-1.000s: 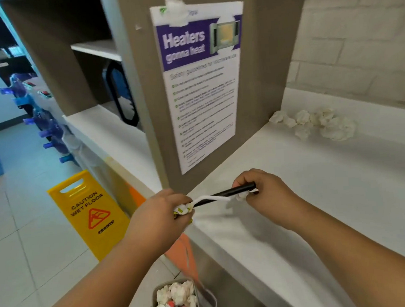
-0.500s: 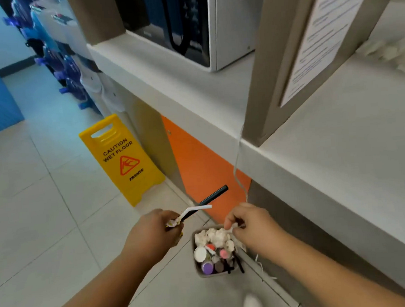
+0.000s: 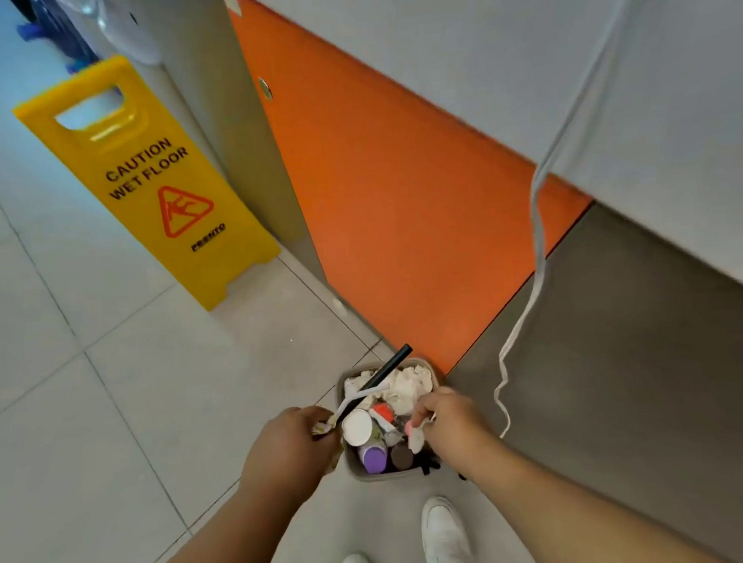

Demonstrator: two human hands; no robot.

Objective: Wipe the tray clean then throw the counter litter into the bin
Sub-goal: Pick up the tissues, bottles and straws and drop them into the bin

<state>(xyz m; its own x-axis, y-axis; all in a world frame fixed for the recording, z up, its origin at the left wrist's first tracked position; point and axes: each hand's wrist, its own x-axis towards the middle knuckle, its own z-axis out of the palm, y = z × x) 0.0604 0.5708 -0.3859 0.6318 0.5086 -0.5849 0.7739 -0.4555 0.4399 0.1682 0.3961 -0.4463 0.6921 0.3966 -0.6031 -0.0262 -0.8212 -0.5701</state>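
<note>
A small grey bin (image 3: 350, 467) stands on the floor below me, full of crumpled tissue, small cups and lids. My left hand (image 3: 291, 449) is at the bin's left rim and grips a black straw (image 3: 387, 370) together with a white straw (image 3: 358, 398); both straws stick out over the bin. My right hand (image 3: 452, 425) is over the bin's right side and pinches a small crumpled white scrap (image 3: 416, 437). The tray is out of view.
A yellow wet-floor sign (image 3: 147, 182) stands on the tiles at the left. An orange cabinet door (image 3: 389, 183) and a grey panel (image 3: 621, 351) rise behind the bin. The white counter edge (image 3: 677, 84) overhangs at the right, with a white cord (image 3: 536, 278) hanging down. My white shoes (image 3: 445, 540) are below.
My view has dropped from the counter to the floor. Both hands have come down with the straws and the scrap, from counter height to just over the bin.
</note>
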